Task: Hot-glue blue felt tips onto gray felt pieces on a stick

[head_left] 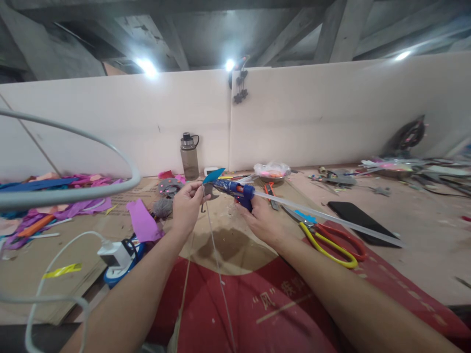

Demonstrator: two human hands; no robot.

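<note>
white panels [312,113] stand behind the bench [423,230]; my left hand [187,205] pinches a blue leaf-shaped piece [214,175], a pale thread [215,250] hanging below, and my right hand [263,219] wraps closed round a glue gun [246,191] just beside the piece.

Lit by white lamps [147,67] under grey concrete beams [346,34], and closed behind the table [423,215] by a pale panel wall [312,108].

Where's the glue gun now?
The glue gun is mid-picture in the head view, in the right hand, pointing toward the blue leaf-shaped piece.
</note>
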